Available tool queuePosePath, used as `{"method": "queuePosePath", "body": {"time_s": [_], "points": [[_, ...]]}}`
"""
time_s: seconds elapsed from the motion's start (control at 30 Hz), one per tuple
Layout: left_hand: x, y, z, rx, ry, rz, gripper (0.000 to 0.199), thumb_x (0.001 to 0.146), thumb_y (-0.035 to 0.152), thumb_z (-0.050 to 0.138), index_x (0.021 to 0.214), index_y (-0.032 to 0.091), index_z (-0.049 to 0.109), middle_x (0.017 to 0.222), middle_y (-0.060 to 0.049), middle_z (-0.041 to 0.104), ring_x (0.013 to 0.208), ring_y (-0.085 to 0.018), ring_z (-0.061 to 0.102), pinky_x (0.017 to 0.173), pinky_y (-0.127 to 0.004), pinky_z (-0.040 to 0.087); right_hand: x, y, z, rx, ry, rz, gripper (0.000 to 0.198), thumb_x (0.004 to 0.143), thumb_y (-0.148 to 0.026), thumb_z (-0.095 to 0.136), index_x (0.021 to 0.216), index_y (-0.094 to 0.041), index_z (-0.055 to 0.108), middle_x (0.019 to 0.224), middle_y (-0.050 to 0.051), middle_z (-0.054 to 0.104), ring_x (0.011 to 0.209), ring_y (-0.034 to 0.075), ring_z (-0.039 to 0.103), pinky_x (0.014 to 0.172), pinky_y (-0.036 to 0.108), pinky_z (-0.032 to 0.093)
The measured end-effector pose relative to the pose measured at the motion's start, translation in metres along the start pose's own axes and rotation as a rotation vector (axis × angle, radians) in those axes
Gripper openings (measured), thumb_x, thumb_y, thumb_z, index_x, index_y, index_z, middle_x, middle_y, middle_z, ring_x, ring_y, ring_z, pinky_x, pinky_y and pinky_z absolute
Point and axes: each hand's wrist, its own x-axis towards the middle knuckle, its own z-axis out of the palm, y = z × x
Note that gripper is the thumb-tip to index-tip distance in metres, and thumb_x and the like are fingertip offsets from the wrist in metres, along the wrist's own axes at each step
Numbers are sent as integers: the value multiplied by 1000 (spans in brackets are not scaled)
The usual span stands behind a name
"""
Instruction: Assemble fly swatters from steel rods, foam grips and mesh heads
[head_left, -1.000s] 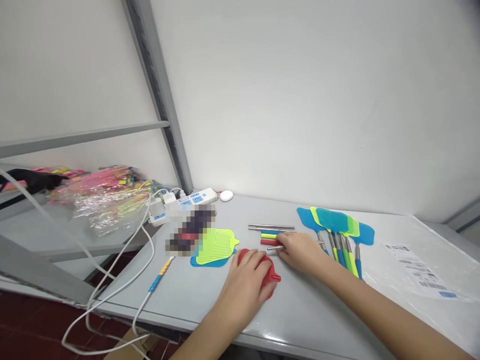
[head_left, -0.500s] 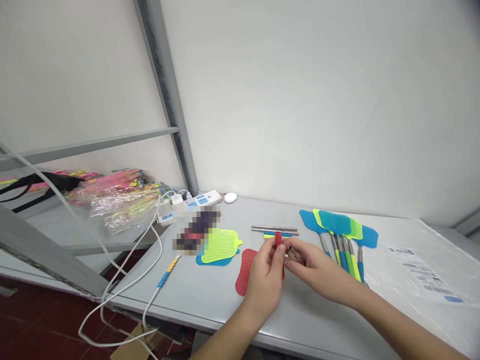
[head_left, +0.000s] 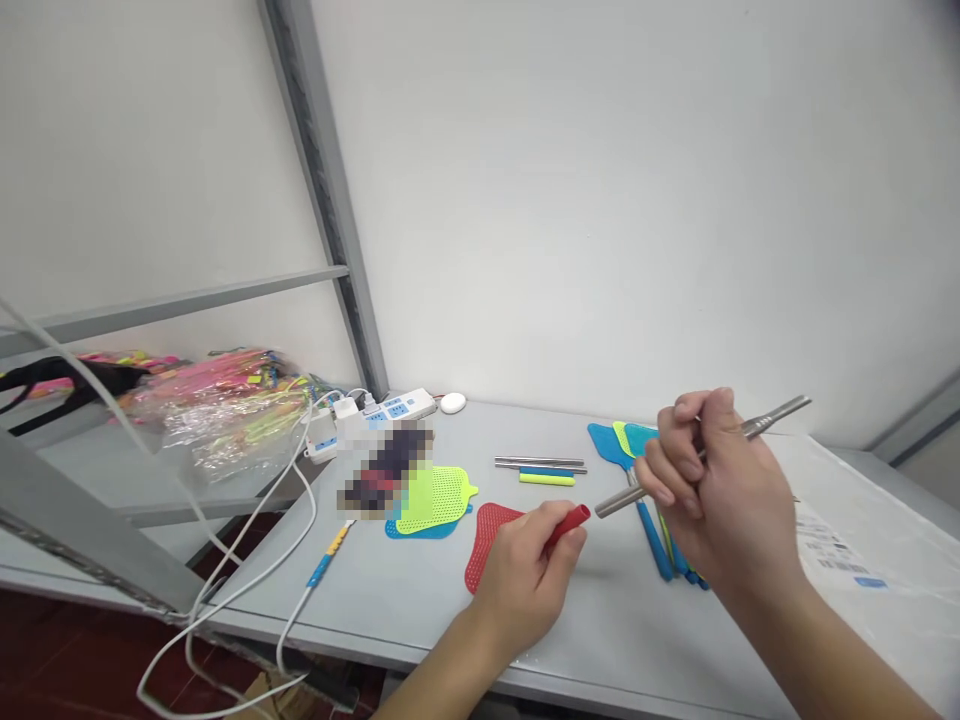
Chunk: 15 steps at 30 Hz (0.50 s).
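Note:
My left hand (head_left: pixel 531 570) is closed around a red handle sleeve (head_left: pixel 576 518), whose hollow end points up and to the right. In my right hand (head_left: pixel 720 480) is a metal rod (head_left: pixel 780 414), held at a slant, its lower end close to the sleeve's opening but apart from it. A red perforated fly swatter head (head_left: pixel 489 535) lies on the table, partly behind my left hand. Farther back are metal rods (head_left: pixel 538 462) beside a yellow sleeve (head_left: pixel 547 480) and a blue one. Assembled fly swatters (head_left: pixel 611 443) lie partly hidden behind my right hand.
Yellow (head_left: pixel 442 497) and blue swatter heads lie at left beside a blurred dark item (head_left: pixel 391 465). A power strip (head_left: pixel 409 407) with white cables (head_left: pixel 311 490) stands at the back left. A plastic sheet with a label (head_left: pixel 832 545) covers the right side.
My hands have moved apart. My right hand has risen to the right with the metal rod, while my left hand has tipped the red sleeve so its open end points right.

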Motion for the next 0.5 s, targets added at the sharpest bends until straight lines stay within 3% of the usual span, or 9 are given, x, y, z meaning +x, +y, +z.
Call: {"method": "queuePosePath", "body": {"time_s": [0.23,0.5], "points": [[4,0,-9,99,-36,90,19,99,31,44,97,22,60,73,-1,61,65,-15,55,63,-25,37,2,9,7,0,-18,1,36,93,-56,52,78,-23,57,51,-9,34,35,4,25,36,18,31],[5,6,-10,29,-84,32,22,100,33,43,89,22,59,68,1,54,59,-14,46,59,-25,32,-9,6,10,-37,-55,-68,33,93,-54,52,79,-24,57,51,-9,36,37,6,28,37,19,33]]}}
